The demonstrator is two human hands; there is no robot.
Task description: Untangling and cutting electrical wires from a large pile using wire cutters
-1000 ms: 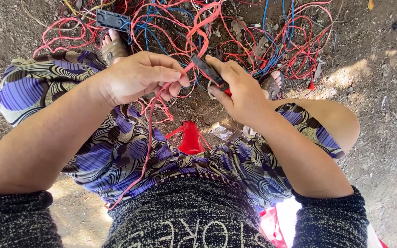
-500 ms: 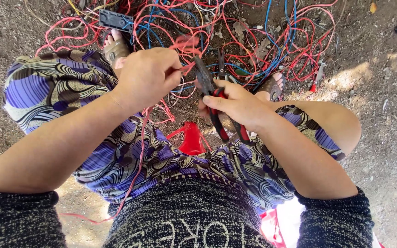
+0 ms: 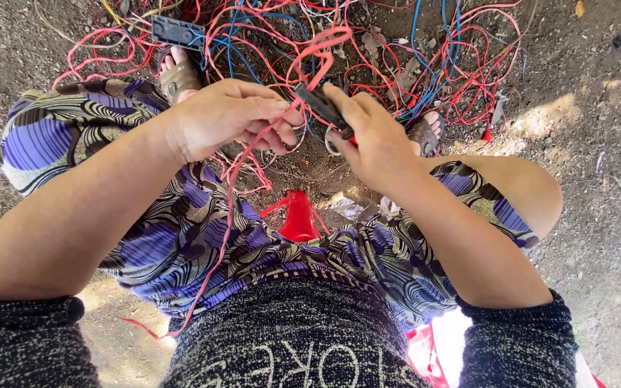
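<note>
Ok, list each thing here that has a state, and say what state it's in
left hand: closed, pinching the red wire
red wire: held, trailing down over the lap
right hand: gripping the pliers
pliers: held at the wire; whether open or shut is unclear
wire pile: tangled on the ground

The person wears a dark speckled knit top with pale lettering across the front and sleeves pushed up to the elbows, leaving both forearms bare. A wrap skirt in purple, black and cream swirls covers the lap and knees. Brown strapped sandals show on the feet.
</note>
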